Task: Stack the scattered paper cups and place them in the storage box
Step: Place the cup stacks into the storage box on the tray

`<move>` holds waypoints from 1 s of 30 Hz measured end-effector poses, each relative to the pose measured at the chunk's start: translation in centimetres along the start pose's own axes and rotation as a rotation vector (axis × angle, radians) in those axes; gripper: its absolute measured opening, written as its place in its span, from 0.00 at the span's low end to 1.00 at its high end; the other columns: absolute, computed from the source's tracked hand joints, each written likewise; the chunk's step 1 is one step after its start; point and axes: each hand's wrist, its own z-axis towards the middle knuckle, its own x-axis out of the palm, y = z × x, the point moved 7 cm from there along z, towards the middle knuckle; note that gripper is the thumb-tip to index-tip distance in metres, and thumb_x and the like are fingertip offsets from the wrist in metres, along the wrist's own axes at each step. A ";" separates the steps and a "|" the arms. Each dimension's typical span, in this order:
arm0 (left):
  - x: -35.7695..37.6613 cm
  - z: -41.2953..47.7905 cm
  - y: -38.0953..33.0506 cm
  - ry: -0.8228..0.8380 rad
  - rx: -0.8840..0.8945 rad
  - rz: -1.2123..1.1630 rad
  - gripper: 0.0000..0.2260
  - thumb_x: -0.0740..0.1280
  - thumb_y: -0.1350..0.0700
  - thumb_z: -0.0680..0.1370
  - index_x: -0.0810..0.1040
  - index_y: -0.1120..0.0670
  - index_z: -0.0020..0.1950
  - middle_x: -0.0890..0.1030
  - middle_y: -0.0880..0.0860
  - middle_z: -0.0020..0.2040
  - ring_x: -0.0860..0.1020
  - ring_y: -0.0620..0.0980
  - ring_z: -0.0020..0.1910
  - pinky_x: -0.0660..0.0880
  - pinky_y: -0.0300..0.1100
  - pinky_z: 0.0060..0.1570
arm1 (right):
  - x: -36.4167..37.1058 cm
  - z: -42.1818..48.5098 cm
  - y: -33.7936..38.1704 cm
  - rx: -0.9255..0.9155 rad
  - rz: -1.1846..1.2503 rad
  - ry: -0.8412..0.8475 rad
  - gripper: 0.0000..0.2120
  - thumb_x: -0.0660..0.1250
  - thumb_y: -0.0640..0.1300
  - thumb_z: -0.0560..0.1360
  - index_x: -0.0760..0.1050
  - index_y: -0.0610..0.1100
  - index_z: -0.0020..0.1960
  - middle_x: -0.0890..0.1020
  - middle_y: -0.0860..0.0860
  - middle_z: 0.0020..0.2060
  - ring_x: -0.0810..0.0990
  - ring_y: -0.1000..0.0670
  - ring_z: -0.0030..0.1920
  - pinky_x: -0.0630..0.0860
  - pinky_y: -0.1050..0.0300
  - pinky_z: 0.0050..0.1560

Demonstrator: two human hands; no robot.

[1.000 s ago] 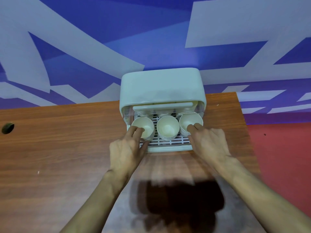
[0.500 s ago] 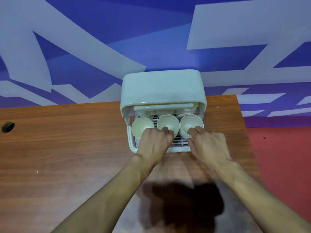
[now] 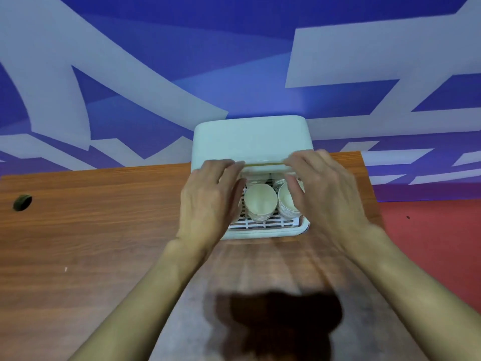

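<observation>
The head camera looks down a brown wood-grain table (image 3: 91, 230) to a white storage box (image 3: 251, 142), which stands at the table's far edge against a wall (image 3: 156, 74) painted in blue and pale grey shapes. The box's front is open. Inside it, on a white slatted tray (image 3: 263, 224) whose front lip juts toward the viewer, the paper cups sit upright in stacks with their mouths up. The middle stack (image 3: 260, 204) is in plain sight. The right stack (image 3: 286, 204) stands just beside it and is partly covered by a thumb. More cup rims show dimly behind these, deeper in the box. Anything at the left end of the tray is hidden by the left hand (image 3: 208, 199). Both hands reach to the box front from bare forearms, well apart from each other. The left hand's fingertips lie at the left end of a pale handle bar (image 3: 263, 164) that runs along the upper front edge. The right hand (image 3: 325, 194) has its fingers laid over the bar's right end, and its thumb hangs lower, in front of the right stack. Both hands are blurred, so whether they clasp the bar or only touch it cannot be told. A round cable hole (image 3: 22, 202) pierces the table at far left, a dark shadow (image 3: 281, 321) lies on the near part, and red floor (image 3: 429, 243) shows at right.
</observation>
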 end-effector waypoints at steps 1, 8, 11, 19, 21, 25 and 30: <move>0.2 0.3 1.0 0.024 -0.045 0.007 0.12 0.68 0.55 0.79 0.79 0.55 0.62 0.80 0.53 0.57 0.77 0.54 0.55 0.74 0.48 0.49 | 0.5 0.5 0.2 -0.014 0.004 0.021 0.08 0.65 0.41 0.76 0.79 0.45 0.54 0.81 0.51 0.51 0.78 0.45 0.50 0.77 0.49 0.41; 1.6 0.4 3.2 0.153 -0.093 0.008 0.03 0.68 0.59 0.78 0.81 0.54 0.49 0.78 0.50 0.49 0.76 0.53 0.48 0.75 0.48 0.34 | 3.2 1.7 0.2 0.091 -0.009 0.213 0.10 0.67 0.37 0.75 0.81 0.48 0.52 0.77 0.54 0.51 0.75 0.49 0.52 0.79 0.50 0.38; 1.7 1.2 3.4 0.177 -0.117 0.050 0.03 0.69 0.58 0.77 0.83 0.54 0.46 0.78 0.51 0.45 0.76 0.55 0.43 0.71 0.47 0.31 | 3.5 2.3 0.0 0.127 -0.033 0.240 0.10 0.69 0.36 0.73 0.83 0.49 0.49 0.77 0.54 0.49 0.77 0.49 0.49 0.77 0.52 0.39; 1.7 2.4 3.8 0.237 -0.230 0.097 0.06 0.70 0.49 0.77 0.85 0.48 0.49 0.84 0.55 0.40 0.79 0.60 0.41 0.63 0.43 0.35 | 3.4 2.0 0.4 0.176 -0.096 0.255 0.11 0.68 0.34 0.71 0.81 0.49 0.45 0.80 0.50 0.45 0.79 0.45 0.46 0.75 0.51 0.41; 1.7 1.9 3.6 0.239 -0.207 0.112 0.07 0.70 0.48 0.77 0.85 0.49 0.47 0.83 0.55 0.39 0.79 0.61 0.39 0.63 0.42 0.33 | 3.2 1.9 0.6 0.176 -0.118 0.266 0.11 0.69 0.34 0.70 0.81 0.49 0.45 0.81 0.52 0.44 0.79 0.46 0.44 0.74 0.54 0.39; 1.4 1.2 3.4 0.225 -0.186 0.090 0.06 0.72 0.49 0.75 0.85 0.48 0.49 0.85 0.53 0.42 0.80 0.61 0.41 0.65 0.43 0.33 | 2.7 1.1 1.0 0.164 -0.163 0.306 0.09 0.70 0.36 0.70 0.79 0.49 0.40 0.77 0.54 0.37 0.74 0.48 0.38 0.63 0.57 0.34; 1.7 -0.6 3.4 0.248 -0.152 0.095 0.04 0.73 0.48 0.73 0.85 0.45 0.46 0.84 0.49 0.41 0.81 0.56 0.38 0.67 0.42 0.32 | 2.6 -1.2 1.1 0.164 -0.124 0.336 0.07 0.70 0.42 0.73 0.78 0.50 0.37 0.71 0.55 0.30 0.71 0.50 0.36 0.57 0.59 0.31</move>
